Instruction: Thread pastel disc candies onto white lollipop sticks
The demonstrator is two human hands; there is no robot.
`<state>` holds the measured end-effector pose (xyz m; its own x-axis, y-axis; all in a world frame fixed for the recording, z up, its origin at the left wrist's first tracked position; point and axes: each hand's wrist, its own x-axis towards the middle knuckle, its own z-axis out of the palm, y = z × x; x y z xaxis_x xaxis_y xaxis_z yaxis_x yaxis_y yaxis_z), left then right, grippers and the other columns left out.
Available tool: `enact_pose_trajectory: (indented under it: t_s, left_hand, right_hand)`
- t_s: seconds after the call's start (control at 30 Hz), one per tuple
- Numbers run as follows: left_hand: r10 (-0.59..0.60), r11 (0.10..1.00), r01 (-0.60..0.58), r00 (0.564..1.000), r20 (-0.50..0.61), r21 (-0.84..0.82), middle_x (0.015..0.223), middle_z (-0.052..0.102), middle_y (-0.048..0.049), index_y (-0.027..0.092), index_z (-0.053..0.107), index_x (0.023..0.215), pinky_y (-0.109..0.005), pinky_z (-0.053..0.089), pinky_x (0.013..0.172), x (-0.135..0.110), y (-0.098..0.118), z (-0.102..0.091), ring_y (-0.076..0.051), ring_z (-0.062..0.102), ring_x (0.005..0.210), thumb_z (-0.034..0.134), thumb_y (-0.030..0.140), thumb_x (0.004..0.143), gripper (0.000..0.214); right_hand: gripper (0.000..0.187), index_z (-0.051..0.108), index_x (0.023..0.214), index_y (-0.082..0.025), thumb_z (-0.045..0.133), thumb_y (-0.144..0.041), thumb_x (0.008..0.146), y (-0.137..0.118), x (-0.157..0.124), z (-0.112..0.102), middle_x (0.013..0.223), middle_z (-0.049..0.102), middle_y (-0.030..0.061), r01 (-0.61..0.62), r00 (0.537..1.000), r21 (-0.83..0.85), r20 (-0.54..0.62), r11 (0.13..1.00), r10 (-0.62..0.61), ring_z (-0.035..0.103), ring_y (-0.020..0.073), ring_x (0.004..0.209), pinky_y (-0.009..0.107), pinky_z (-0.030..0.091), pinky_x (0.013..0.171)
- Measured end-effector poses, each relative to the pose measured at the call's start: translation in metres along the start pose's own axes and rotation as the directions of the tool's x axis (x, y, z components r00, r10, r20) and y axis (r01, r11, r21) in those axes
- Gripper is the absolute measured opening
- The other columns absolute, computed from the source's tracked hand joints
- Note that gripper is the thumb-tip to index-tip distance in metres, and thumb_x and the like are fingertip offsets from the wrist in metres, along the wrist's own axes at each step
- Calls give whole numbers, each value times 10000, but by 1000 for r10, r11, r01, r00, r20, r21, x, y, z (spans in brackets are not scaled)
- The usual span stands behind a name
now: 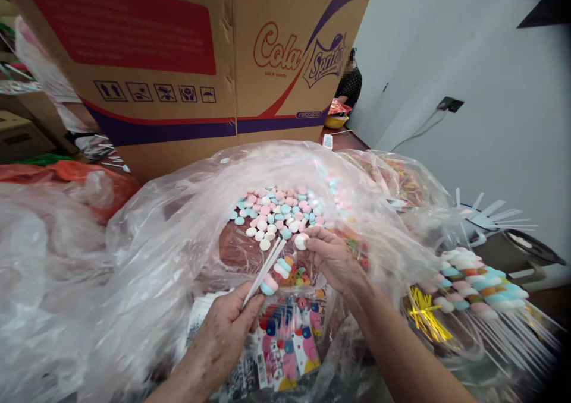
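My left hand (227, 323) is closed around a few thin white sticks (264, 271) that point up and away. Beside the sticks, against its fingers, is a short row of pink, blue, white and orange marshmallows (282, 267); whether a stick runs through them is hard to see. Between thumb and fingers, my right hand (334, 260) pinches a white and pink marshmallow (301, 242) just right of the stick tips. Beyond both hands, a loose pile of pink, blue and white marshmallows (285, 208) lies in a clear plastic bag (196, 213).
A large cardboard box (178, 52) stands behind the bag. Small printed packets (281, 346) and gummy rings (301, 277) lie near my hands. On the right are finished marshmallow skewers (482, 284), gold twist ties (426, 314) and more white sticks (495, 216). A person (350, 85) sits beyond.
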<state>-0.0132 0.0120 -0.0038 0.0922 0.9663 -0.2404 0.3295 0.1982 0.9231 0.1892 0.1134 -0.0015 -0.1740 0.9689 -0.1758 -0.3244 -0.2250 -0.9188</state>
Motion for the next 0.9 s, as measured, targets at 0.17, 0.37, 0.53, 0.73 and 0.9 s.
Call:
enact_pose_trajectory:
  t_s: [0.17, 0.37, 0.53, 0.73, 0.9]
  left_hand:
    - [-10, 1000, 10, 1000, 13, 11, 535, 404, 69, 203, 650, 855, -224, 241, 435, 0, 1, 2, -133, 352, 462, 457, 442, 912, 312]
    - [-45, 999, 45, 999, -3, -12, 526, 415, 70, 205, 671, 873, -227, 251, 427, 2, 2, 4, -134, 355, 437, 474, 454, 892, 318]
    - [-28, 1000, 28, 1000, -5, 3, 519, 407, 64, 202, 672, 841, -224, 241, 421, 4, 2, 4, -137, 351, 449, 488, 465, 886, 324]
    - [-3, 998, 5, 1000, -26, 62, 495, 411, 65, 211, 618, 731, -227, 240, 436, 6, 2, 4, -137, 360, 446, 469, 475, 898, 346]
    - [-21, 999, 23, 999, -32, 44, 496, 421, 63, 215, 624, 750, -237, 242, 436, 4, 6, 5, -144, 362, 444, 471, 458, 884, 317]
  right_hand:
    - [253, 725, 802, -168, 849, -264, 604, 0, -9, 4, 793, 722, 23, -43, 999, 98, 17, 994, 41, 647, 153, 720, 316, 527, 726]
    - [238, 769, 800, -173, 858, -263, 598, 2, -11, 4, 830, 752, 35, -39, 999, 92, -7, 995, 40, 655, 160, 751, 313, 533, 748]
    - [273, 789, 827, -184, 866, -287, 587, 2, -12, 6, 805, 754, 34, -13, 999, 58, -31, 998, 15, 660, 177, 766, 333, 526, 775]
    - [267, 795, 824, -199, 870, -301, 589, 1, -11, 6, 788, 754, 22, 5, 999, 43, -49, 999, -3, 658, 168, 762, 324, 520, 784]
    - [252, 802, 881, -218, 848, -314, 653, 7, -12, 3, 855, 769, 22, 48, 998, -33, -25, 998, -49, 676, 180, 818, 337, 523, 825]
